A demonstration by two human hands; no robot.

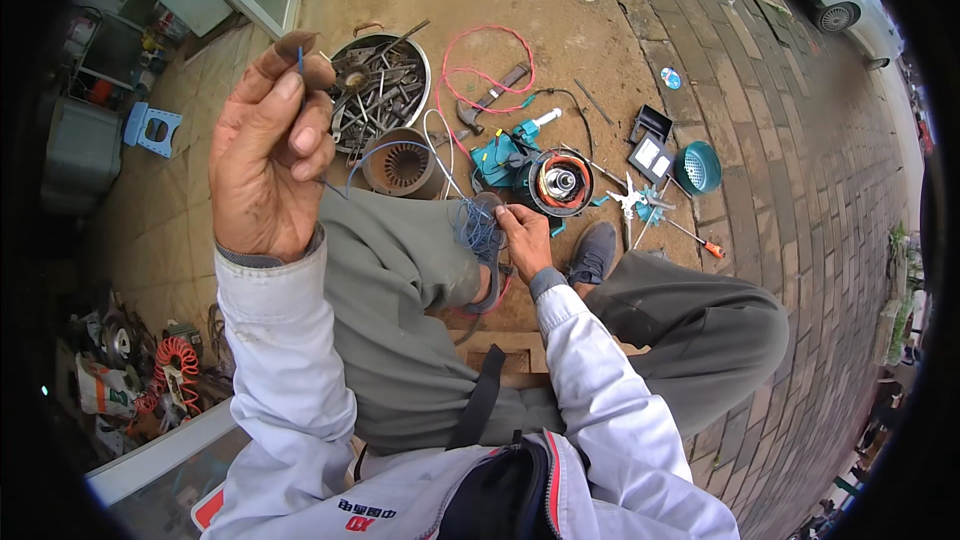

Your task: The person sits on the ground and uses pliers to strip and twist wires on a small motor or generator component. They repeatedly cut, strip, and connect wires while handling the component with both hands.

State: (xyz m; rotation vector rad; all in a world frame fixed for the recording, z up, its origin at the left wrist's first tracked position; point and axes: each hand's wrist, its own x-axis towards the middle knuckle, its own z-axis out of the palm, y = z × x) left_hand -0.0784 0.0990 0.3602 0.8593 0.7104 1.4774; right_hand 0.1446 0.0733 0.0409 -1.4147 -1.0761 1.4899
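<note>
My left hand is raised at the left, its thumb and fingertips closed on the end of a thin blue wire. A short blue tip sticks up above the thumb. The wire runs down to a tangled blue bundle beside my right hand, whose thumb and fingers pinch the bundle's edge over my shoe. Just beyond stands a teal power tool, opened so that orange-red windings and a silver centre show. Left of it sits a grey metal stator with slots inside.
A round metal pan full of tools is at the far left. Beyond the power tool lie a hammer and a pink-red cable. To the right are a black box, a teal basket and a screwdriver.
</note>
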